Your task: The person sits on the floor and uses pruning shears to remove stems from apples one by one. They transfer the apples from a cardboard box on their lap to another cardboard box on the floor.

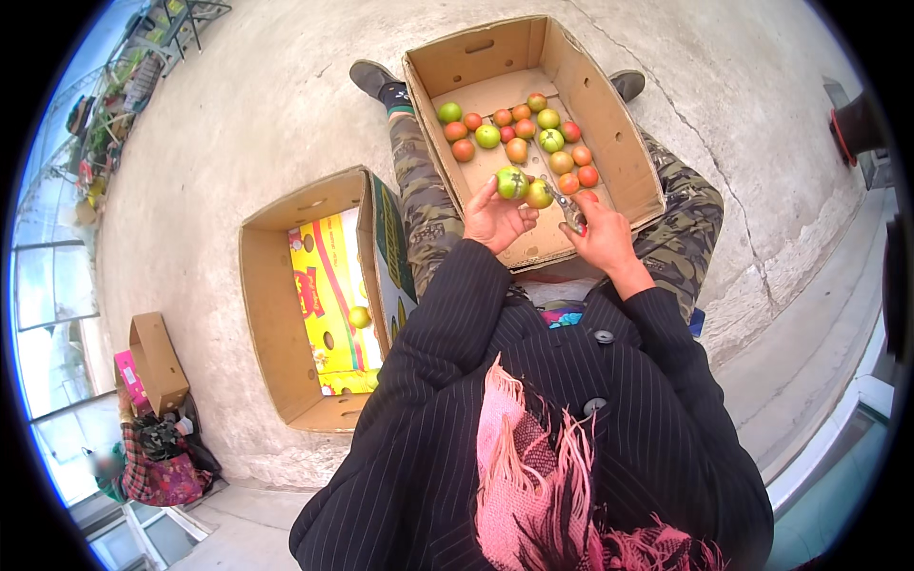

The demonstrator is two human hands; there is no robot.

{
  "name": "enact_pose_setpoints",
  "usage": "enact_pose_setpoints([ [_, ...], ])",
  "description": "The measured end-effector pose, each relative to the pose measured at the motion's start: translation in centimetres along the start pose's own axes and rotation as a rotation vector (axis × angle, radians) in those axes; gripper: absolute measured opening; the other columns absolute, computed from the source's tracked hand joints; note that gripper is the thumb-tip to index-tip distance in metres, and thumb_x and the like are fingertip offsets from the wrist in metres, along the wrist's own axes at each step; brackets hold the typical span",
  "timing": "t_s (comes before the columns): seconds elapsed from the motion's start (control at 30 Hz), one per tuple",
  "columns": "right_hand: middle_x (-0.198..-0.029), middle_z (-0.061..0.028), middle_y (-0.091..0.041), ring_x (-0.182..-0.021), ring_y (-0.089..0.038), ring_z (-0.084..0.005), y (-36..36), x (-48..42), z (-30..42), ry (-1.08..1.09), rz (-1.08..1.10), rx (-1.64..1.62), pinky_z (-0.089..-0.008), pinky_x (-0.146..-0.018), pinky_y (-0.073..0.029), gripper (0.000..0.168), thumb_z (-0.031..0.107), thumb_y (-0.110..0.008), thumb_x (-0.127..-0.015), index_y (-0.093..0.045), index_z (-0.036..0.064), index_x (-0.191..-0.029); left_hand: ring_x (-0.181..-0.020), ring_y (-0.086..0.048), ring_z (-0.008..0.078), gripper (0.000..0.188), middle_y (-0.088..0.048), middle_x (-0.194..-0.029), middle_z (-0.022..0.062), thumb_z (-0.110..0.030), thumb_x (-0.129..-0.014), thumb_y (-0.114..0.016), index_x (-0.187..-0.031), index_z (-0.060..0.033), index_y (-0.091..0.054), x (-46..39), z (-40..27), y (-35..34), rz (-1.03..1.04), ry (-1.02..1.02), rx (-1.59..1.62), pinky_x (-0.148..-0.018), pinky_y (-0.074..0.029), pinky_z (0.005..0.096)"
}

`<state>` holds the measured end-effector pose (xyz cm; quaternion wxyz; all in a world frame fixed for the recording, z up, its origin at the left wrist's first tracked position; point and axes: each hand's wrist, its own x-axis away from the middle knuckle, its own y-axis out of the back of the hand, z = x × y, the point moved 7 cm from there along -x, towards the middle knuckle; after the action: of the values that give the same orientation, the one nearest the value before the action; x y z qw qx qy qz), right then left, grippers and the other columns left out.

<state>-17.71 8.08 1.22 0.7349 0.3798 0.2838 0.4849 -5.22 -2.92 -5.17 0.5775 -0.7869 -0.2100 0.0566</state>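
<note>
My left hand (495, 216) holds a green striped tomato (512, 183) at its fingertips, over the near part of a cardboard box (621, 143) between my legs. Touching or close beside that fruit is a yellow-green tomato (538, 194), at the tips of small pruning snips (568, 209). The snips are gripped in my right hand (603, 232); whether their blades are closed cannot be told. Several red, orange and green tomatoes (517, 150) lie on the box floor, mostly in its middle and right part. One reddish tomato is partly hidden behind my right fingers.
Left of my leg stands a second cardboard box (268, 321), with a yellow printed sheet (325, 285) and a few green tomatoes (359, 317) inside. At the far left another person (161, 457) sits by a smaller carton (158, 360). Plants and a folding chair (187, 21) stand upper left.
</note>
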Motion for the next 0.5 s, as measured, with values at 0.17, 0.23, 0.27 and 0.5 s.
enact_pose_setpoints([
  [0.17, -0.092, -0.0162, -0.064, -0.084, -0.063, -0.0354, 1.4, -0.2, 2.2, 0.147, -0.156, 0.006, -0.044, -0.073, -0.05, 0.055, 0.03, -0.076, -0.074, -0.056, 0.006, -0.119, -0.084, -0.061, 0.0275, 0.053, -0.061, -0.115, 0.0142, -0.048, -0.092, -0.049, -0.125, -0.0061, -0.053, -0.3, 0.5, 0.5, -0.023, 0.038, -0.062, -0.076, -0.049, 0.0367],
  [0.23, -0.092, -0.016, -0.064, -0.085, -0.063, -0.0348, 1.2, -0.2, 2.5, 0.17, -0.145, 0.027, -0.044, -0.074, -0.05, 0.055, 0.029, -0.075, -0.074, -0.056, 0.005, -0.119, -0.084, -0.062, 0.0271, 0.051, -0.061, -0.115, 0.014, -0.046, -0.092, -0.05, -0.125, -0.0078, -0.053, -0.2, 0.7, 0.7, -0.04, 0.054, -0.083, -0.076, -0.05, 0.0364],
  [0.27, -0.092, -0.0159, -0.064, -0.086, -0.062, -0.0345, 1.1, -0.2, 2.6, 0.181, -0.139, 0.038, -0.044, -0.075, -0.05, 0.055, 0.029, -0.075, -0.074, -0.056, 0.004, -0.119, -0.084, -0.062, 0.0269, 0.05, -0.061, -0.114, 0.0138, -0.046, -0.092, -0.05, -0.125, -0.0086, -0.053, -0.2, 0.8, 0.7, -0.045, 0.064, -0.096, -0.075, -0.05, 0.0363],
  [0.5, -0.092, -0.0156, -0.064, -0.085, -0.062, -0.0345, 0.9, -0.1, 2.4, 0.211, -0.155, 0.067, -0.0445, -0.075, -0.049, 0.055, 0.026, -0.076, -0.072, -0.057, 0.005, -0.119, -0.076, -0.064, 0.0239, 0.047, -0.064, -0.108, 0.0129, -0.045, -0.095, -0.048, -0.122, -0.0076, -0.054, -0.2, 1.4, 0.5, -0.068, 0.112, -0.137, -0.07, -0.051, 0.0352],
])
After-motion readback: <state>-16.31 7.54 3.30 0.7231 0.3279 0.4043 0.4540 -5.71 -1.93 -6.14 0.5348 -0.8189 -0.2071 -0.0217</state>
